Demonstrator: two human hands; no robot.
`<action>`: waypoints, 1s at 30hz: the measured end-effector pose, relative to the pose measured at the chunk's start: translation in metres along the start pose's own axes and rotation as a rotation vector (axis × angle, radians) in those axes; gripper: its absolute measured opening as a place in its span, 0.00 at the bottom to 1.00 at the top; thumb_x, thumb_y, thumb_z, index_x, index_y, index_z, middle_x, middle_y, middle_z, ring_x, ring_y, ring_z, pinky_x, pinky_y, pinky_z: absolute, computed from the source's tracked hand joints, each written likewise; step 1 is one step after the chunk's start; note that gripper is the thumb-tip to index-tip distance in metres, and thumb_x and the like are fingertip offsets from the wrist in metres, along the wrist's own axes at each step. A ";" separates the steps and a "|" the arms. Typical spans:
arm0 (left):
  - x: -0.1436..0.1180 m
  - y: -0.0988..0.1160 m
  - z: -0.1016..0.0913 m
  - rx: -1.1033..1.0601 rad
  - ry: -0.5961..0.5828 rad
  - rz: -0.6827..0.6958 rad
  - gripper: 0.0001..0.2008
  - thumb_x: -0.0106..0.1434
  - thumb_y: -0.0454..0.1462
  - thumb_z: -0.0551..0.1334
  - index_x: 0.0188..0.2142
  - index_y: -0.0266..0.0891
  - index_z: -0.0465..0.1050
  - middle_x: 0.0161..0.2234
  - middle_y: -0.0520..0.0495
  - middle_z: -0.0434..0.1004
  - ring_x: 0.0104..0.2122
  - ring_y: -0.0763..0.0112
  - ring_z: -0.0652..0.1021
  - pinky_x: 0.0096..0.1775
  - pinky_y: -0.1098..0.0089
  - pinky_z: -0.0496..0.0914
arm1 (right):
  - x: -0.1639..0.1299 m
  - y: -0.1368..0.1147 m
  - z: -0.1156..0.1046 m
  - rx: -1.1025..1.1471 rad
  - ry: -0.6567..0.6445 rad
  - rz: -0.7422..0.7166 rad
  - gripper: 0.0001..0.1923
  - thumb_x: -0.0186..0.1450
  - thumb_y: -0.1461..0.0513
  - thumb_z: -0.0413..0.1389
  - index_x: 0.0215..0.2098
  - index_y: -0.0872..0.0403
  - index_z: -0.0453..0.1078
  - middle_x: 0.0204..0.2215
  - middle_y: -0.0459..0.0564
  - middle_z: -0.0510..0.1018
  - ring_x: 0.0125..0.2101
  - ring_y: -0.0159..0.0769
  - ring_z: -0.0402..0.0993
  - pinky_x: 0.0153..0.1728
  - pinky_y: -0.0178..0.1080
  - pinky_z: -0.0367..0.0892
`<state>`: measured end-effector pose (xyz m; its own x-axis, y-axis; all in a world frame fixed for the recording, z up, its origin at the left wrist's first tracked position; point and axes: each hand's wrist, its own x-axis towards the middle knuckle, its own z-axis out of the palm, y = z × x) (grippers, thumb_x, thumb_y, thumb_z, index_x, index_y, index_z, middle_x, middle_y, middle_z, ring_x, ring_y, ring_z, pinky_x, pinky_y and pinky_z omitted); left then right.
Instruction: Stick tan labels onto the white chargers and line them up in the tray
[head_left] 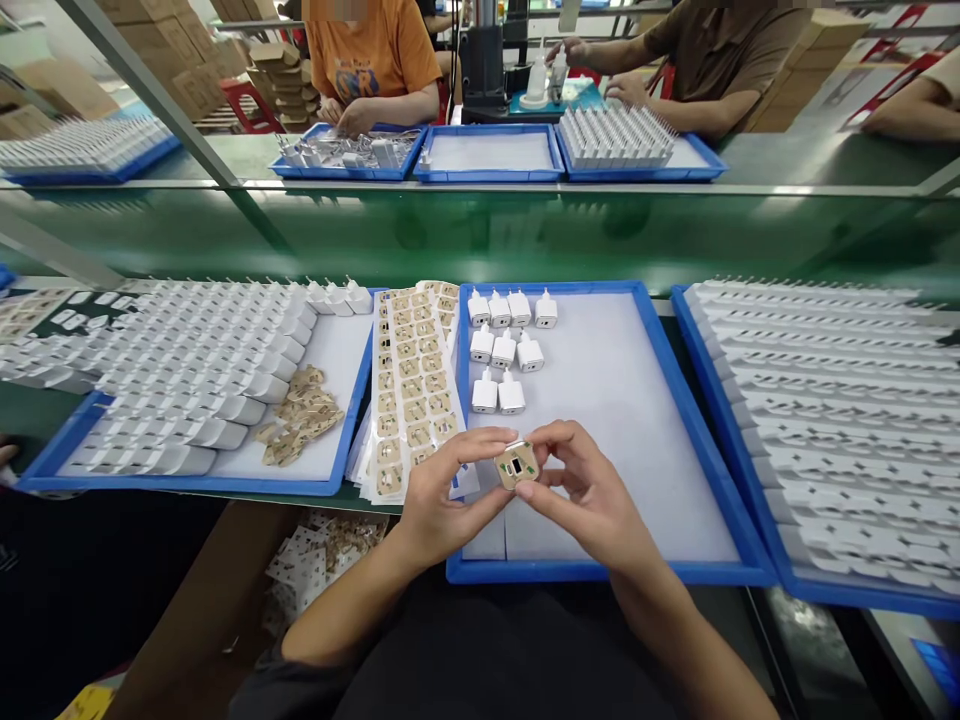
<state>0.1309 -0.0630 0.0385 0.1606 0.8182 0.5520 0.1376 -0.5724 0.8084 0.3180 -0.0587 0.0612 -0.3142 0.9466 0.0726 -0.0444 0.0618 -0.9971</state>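
The charger sits pinched between our two hands just above the near edge of the middle blue tray, its port face turned up at us with a tan sticker on it. Our left hand closes thumb and fingertips on its left side, and our right hand grips the right side likewise. We judge it best to keep fingertips at the sticker's edges, press it flat and keep the port opening uncovered. Finished chargers stand at the tray's far left; the sticker sheets lie just left.
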 end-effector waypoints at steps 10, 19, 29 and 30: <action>0.004 0.006 0.011 0.160 0.045 0.235 0.21 0.57 0.24 0.69 0.49 0.36 0.70 0.47 0.37 0.80 0.52 0.61 0.79 0.54 0.61 0.76 | 0.004 0.008 0.013 0.271 0.125 -0.030 0.02 0.66 0.64 0.59 0.37 0.50 0.72 0.30 0.43 0.65 0.29 0.30 0.64 0.25 0.31 0.69; 0.006 0.007 0.012 0.218 0.062 0.314 0.23 0.58 0.24 0.69 0.51 0.37 0.68 0.46 0.38 0.81 0.50 0.62 0.81 0.51 0.59 0.78 | 0.005 0.011 0.018 0.357 0.140 -0.095 0.04 0.67 0.65 0.58 0.36 0.49 0.72 0.31 0.43 0.65 0.27 0.28 0.64 0.24 0.30 0.66; 0.001 0.006 0.008 0.121 0.031 0.205 0.22 0.58 0.24 0.68 0.51 0.36 0.69 0.48 0.36 0.79 0.52 0.60 0.79 0.53 0.60 0.76 | 0.005 -0.002 0.003 -0.112 0.134 -0.236 0.07 0.67 0.67 0.57 0.40 0.48 0.72 0.36 0.48 0.71 0.36 0.36 0.69 0.36 0.39 0.69; 0.000 0.005 0.009 0.121 0.033 0.192 0.22 0.58 0.24 0.68 0.51 0.36 0.69 0.48 0.36 0.79 0.52 0.60 0.79 0.53 0.60 0.76 | 0.005 -0.004 0.002 -0.227 0.166 -0.308 0.08 0.67 0.68 0.57 0.40 0.48 0.72 0.37 0.48 0.72 0.37 0.37 0.70 0.36 0.40 0.69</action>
<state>0.1404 -0.0663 0.0413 0.1635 0.6940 0.7011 0.2242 -0.7182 0.6587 0.3143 -0.0550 0.0653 -0.1606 0.9100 0.3821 0.1036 0.4006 -0.9104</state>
